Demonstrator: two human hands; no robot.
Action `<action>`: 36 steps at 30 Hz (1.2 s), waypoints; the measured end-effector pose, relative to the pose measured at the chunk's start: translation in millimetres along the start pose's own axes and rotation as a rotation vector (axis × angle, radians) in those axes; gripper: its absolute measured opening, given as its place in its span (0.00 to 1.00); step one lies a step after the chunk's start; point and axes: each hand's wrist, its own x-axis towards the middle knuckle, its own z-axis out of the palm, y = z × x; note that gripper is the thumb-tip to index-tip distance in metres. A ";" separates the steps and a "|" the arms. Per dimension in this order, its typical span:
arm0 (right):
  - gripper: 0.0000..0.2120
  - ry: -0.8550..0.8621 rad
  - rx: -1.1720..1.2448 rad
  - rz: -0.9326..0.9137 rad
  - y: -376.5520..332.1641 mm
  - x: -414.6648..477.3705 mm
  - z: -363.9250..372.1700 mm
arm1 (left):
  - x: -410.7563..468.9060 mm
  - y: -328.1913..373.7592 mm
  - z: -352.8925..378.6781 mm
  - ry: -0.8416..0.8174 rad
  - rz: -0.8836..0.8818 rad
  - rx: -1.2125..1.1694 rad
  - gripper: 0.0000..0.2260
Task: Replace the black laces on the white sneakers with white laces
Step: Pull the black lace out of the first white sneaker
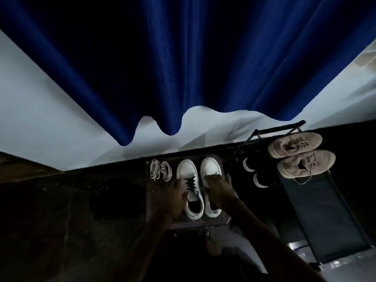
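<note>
Two white sneakers (198, 188) stand side by side, toes pointing away from the person, on a small dark stand (203, 221). Black laces (190, 183) are visible on the left sneaker; the right sneaker's lacing is covered by a hand. Two coiled white laces (160, 172) lie on the stand just beside the left sneaker, near its toe and close to the stand's far left edge. The sneakers fill most of the stand; only narrow bare strips remain along its near and right edges.

The left hand (173, 197) rests against the left sneaker's outer side, fingers loosely curled, thumb touching the tongue area. The right hand (218, 189) lies flat and spread over the right sneaker's top. Neither hand grips a lace.

To the right, one dark rack (317, 216) carries two tan shoes (301, 153); two dark shoes (255, 174) sit between rack and stand. A blue curtain (183, 64) hangs beyond.
</note>
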 end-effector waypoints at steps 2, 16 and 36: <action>0.19 0.041 -0.044 -0.072 2.7 9.5 20.3 | 8.8 -5.1 33.3 0.018 0.041 -0.158 0.21; 0.11 0.702 -0.042 -0.288 10.4 23.1 130.0 | 25.4 -33.5 141.9 0.223 0.167 -0.366 0.28; 0.18 1.014 -0.027 -0.315 12.0 48.9 179.8 | 31.2 -38.0 202.3 0.655 0.217 -0.374 0.13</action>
